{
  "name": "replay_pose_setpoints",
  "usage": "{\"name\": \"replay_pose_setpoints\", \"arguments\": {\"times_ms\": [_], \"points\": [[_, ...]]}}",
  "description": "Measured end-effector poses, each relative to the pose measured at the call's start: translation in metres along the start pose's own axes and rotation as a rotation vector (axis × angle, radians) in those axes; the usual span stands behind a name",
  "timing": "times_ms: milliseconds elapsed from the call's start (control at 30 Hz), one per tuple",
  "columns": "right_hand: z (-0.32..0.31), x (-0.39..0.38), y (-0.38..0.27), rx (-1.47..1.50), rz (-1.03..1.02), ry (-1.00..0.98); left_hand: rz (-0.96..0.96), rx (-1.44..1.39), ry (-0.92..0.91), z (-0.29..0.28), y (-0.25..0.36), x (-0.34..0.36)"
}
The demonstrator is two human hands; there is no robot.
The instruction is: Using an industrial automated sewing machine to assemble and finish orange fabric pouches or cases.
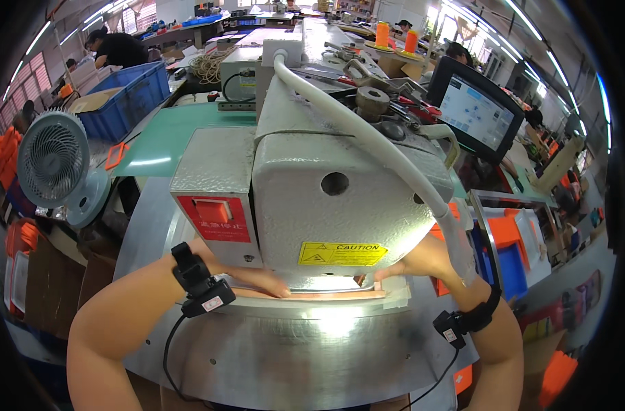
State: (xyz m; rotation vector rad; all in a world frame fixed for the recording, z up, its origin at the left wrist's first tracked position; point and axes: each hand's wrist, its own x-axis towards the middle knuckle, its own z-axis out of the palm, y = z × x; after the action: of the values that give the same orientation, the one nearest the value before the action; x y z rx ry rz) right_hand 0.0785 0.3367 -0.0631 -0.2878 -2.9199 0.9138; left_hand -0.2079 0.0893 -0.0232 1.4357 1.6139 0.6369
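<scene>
Near the front edge of the metal desk, both hands are lying flat, fingers extended, pressing a thin orange strip under the grey sewing machine head. The left hand is pinning its left end, the right hand its right. The strip is looking light, soft and floppy, best held at its ends; its long axis is running left to right along that edge.
</scene>
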Motion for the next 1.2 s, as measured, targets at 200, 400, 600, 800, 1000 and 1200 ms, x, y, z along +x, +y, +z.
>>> {"name": "replay_pose_setpoints", "arguments": {"times_ms": [200, 400, 600, 800, 1000, 1200], "points": [[-0.023, 0.022, -0.057, -0.203, -0.098, -0.046, -0.035, -0.044, 0.080, -0.002, 0.019, -0.010], [-0.024, 0.023, -0.048, -0.218, -0.144, -0.054, 0.006, 0.243, -0.041, -0.007, 0.014, 0.005], [-0.018, 0.008, -0.045, -0.247, 0.017, -0.120, 0.003, 0.320, -0.192, 0.003, 0.008, 0.001], [0.025, -0.063, -0.106, -0.289, 0.179, -0.051, 0.228, 0.757, -0.056, 0.072, -0.017, -0.052], [0.052, -0.068, -0.113, -0.275, 0.140, 0.292, 0.057, 0.912, 0.466, 0.059, 0.016, -0.070], [0.055, -0.065, -0.134, -0.207, 0.309, 0.293, -0.150, 0.635, 0.742, 0.037, -0.032, -0.081]]}}
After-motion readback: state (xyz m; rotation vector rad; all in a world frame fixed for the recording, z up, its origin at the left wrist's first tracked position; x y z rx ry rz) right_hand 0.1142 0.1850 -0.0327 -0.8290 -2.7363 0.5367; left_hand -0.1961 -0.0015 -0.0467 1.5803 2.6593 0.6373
